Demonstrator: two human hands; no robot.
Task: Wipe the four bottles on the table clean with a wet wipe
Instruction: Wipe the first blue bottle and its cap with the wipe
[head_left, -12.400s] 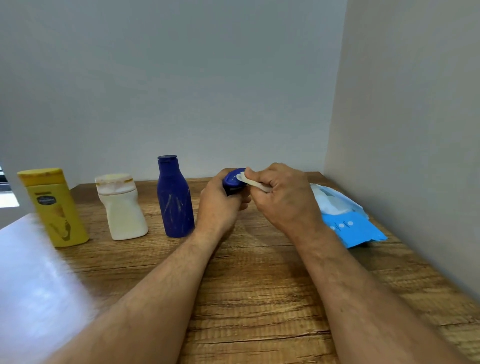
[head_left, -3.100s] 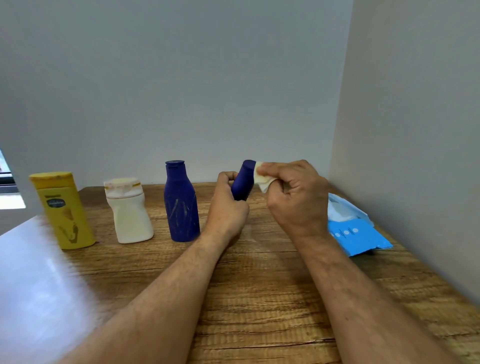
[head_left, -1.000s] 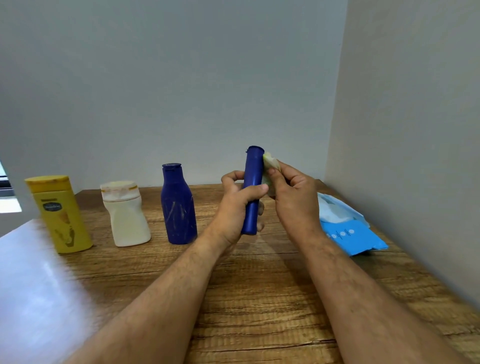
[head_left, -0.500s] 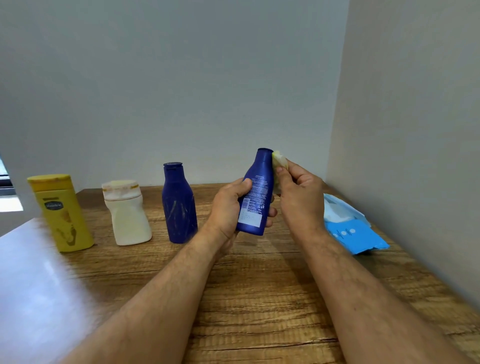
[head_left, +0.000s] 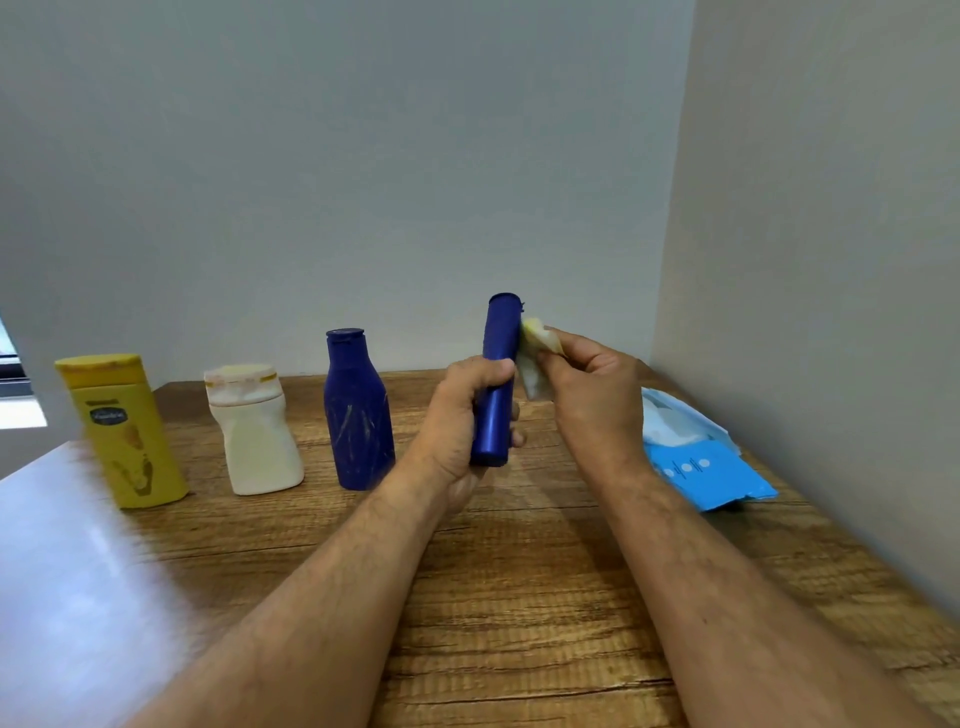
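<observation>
My left hand (head_left: 462, 415) grips a slim dark blue bottle (head_left: 497, 379) upright above the table, its narrow side towards me. My right hand (head_left: 592, 400) pinches a crumpled, yellow-stained wet wipe (head_left: 535, 358) against the bottle's upper right side. Three bottles stand in a row on the wooden table (head_left: 519, 597): a yellow one (head_left: 122, 431) at far left, a dirty white one (head_left: 254, 428) beside it, and a scuffed dark blue one (head_left: 358, 410) just left of my left hand.
A blue wet-wipe pack (head_left: 696, 462) lies open at the right, close to the side wall (head_left: 831, 260). A back wall stands behind the bottle row. The table's left part shows a bright glare.
The held bottle has turned from its labelled broad face to its narrow side. The wipe stays pressed near its top.
</observation>
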